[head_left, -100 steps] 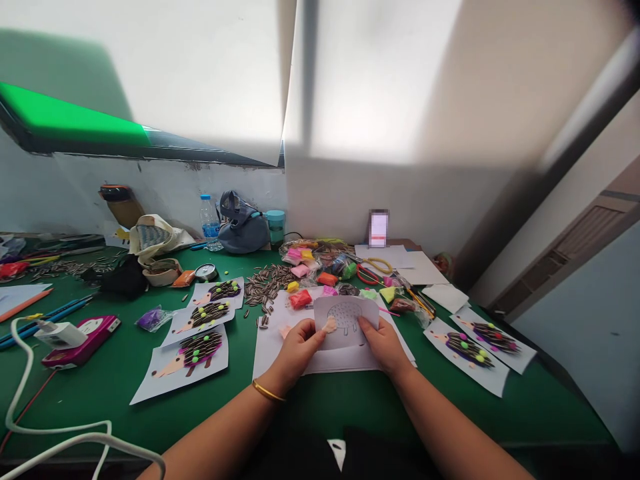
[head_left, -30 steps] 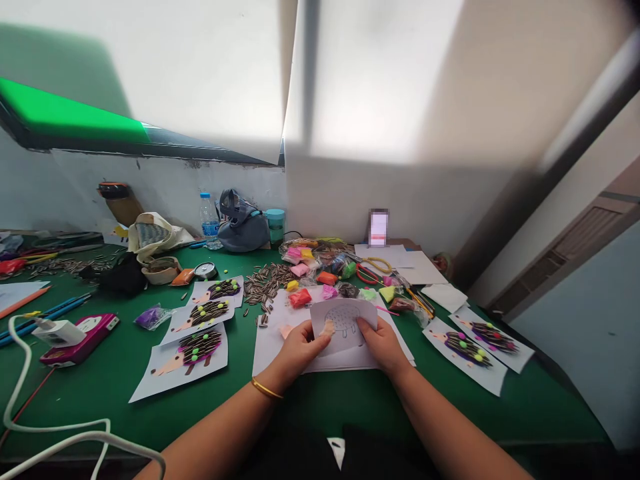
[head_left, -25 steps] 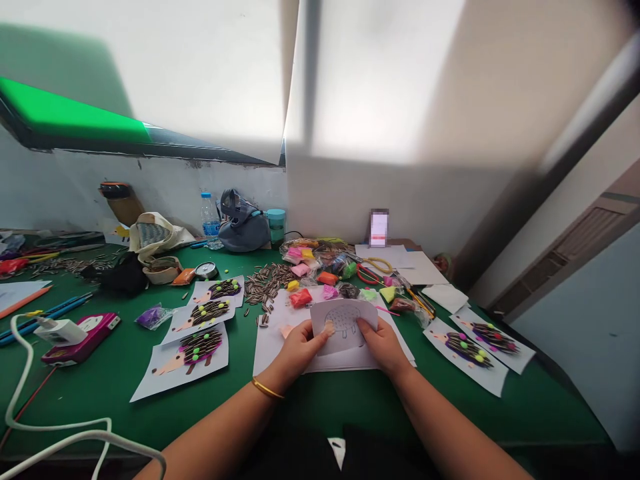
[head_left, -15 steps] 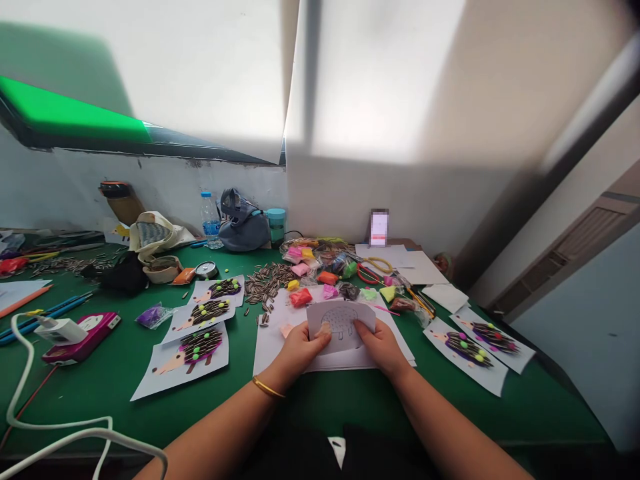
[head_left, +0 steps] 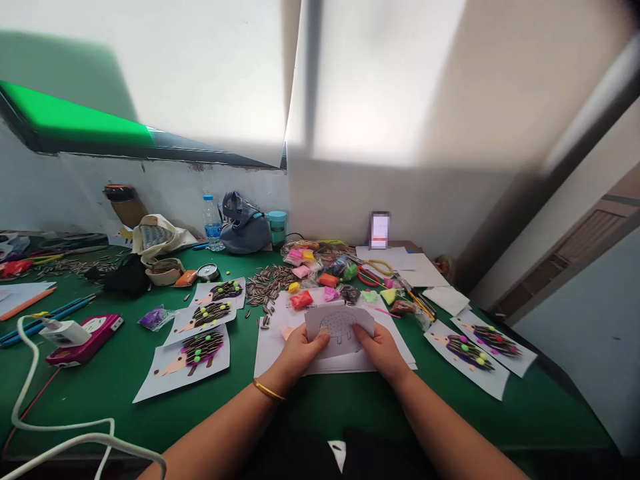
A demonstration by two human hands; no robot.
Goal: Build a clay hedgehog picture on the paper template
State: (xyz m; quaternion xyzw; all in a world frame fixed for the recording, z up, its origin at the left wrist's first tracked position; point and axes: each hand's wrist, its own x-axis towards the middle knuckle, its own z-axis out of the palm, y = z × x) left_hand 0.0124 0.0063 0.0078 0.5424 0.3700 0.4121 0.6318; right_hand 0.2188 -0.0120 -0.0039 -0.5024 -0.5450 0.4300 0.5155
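Both my hands grip a small sheet of paper (head_left: 341,337) with a hedgehog drawn on it in outline. My left hand (head_left: 301,352) pinches its left edge, thumb on top; a gold bangle circles that wrist. My right hand (head_left: 383,350) pinches the right edge the same way. The drawing is held above a stack of white paper (head_left: 285,363) on the green table. Beyond it lie red clay (head_left: 301,299), pink clay (head_left: 330,293) and other clay packets. Sunflower seeds (head_left: 270,285) form a pile to the left of them.
Finished seed-and-clay hedgehog pictures lie at the left (head_left: 195,357) and right (head_left: 467,357). Red-handled scissors (head_left: 369,277) rest behind the clay. A phone (head_left: 380,231) leans on the wall. A magenta power strip (head_left: 85,340) with a white cable sits at left, near a water bottle (head_left: 213,227).
The view has shifted very slightly. Both hands keep their hold on the drawing, whose top edge has tilted a little.
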